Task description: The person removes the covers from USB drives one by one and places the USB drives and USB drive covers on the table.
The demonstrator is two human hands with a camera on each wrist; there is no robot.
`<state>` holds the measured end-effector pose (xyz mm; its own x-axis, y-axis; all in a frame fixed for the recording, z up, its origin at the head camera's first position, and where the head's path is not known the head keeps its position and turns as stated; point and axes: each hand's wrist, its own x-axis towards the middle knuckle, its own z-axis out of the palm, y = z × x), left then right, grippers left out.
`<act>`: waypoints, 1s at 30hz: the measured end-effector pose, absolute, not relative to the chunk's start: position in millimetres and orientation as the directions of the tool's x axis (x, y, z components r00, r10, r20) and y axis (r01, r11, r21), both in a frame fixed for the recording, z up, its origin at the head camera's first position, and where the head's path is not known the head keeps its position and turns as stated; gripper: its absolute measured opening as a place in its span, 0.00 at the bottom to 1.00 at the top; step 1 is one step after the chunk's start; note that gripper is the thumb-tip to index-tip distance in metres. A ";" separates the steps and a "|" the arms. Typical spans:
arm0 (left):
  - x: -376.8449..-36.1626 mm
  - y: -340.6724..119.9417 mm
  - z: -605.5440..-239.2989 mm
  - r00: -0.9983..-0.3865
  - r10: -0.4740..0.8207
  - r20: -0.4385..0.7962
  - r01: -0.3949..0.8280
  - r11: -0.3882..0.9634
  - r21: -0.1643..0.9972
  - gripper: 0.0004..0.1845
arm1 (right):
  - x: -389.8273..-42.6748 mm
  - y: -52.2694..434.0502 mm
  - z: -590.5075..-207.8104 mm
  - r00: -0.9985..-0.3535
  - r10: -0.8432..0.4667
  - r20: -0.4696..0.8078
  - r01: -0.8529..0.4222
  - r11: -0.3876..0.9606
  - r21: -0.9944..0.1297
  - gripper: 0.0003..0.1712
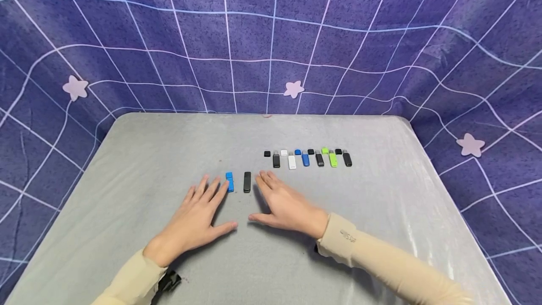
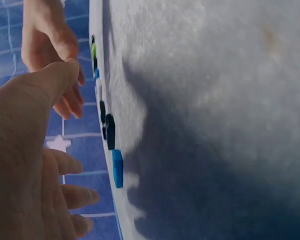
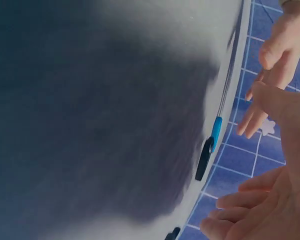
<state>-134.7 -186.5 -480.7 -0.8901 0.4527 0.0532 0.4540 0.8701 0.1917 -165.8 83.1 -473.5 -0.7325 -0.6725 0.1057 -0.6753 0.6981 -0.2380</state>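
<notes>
A blue USB stick (image 1: 230, 182) and a black USB stick (image 1: 247, 182) lie side by side on the grey table, both with their caps on. My left hand (image 1: 195, 220) is just left of the blue stick, fingers spread, its index fingertip by the stick's edge in the head view. Right of the black stick is my right hand (image 1: 288, 205), fingers fairly straight and thumb held apart. Both hands hold nothing. In the left wrist view the blue stick (image 2: 118, 168) sits below the left hand's level; the right wrist view shows the black stick (image 3: 204, 159) too.
Farther back to the right, several uncapped USB sticks stand in a row with their caps beside them, among them a white one (image 1: 292, 161), a blue one (image 1: 306, 158) and a green one (image 1: 332, 159). A purple gridded curtain (image 1: 254, 36) surrounds the grey table (image 1: 169, 145).
</notes>
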 end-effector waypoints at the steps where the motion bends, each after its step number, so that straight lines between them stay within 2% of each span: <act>1: -135.0 -188.0 -481.0 -0.897 0.440 0.048 0.440 0.876 0.199 0.55 | -167.5 78.0 -474.5 -0.731 -0.675 0.100 -0.676 0.696 -0.244 0.58; 9: -143.0 -198.6 -481.2 -0.925 0.378 0.025 0.374 0.902 0.216 0.53 | -182.0 41.9 -473.9 -0.754 -0.656 0.024 -0.632 0.716 -0.296 0.49; 20: -147.4 -210.8 -477.7 -0.937 0.350 0.000 0.342 0.915 0.215 0.54 | -190.2 22.8 -475.1 -0.800 -0.599 -0.040 -0.565 0.774 -0.287 0.41; 27: -147.9 -213.6 -474.8 -0.936 0.351 0.004 0.343 0.914 0.218 0.54 | -192.9 21.0 -471.5 -0.783 -0.620 0.049 -0.602 0.736 -0.311 0.17; 30: -149.0 -210.5 -473.5 -0.934 0.357 0.017 0.352 0.908 0.226 0.55 | -193.2 23.0 -469.2 -0.787 -0.616 0.046 -0.592 0.732 -0.336 0.13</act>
<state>-149.0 -210.5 -473.5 -0.9338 0.3573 0.0172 0.3517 0.9084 0.2262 -193.2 23.0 -469.2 -0.7868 -0.6156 0.0458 -0.5925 0.7322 -0.3359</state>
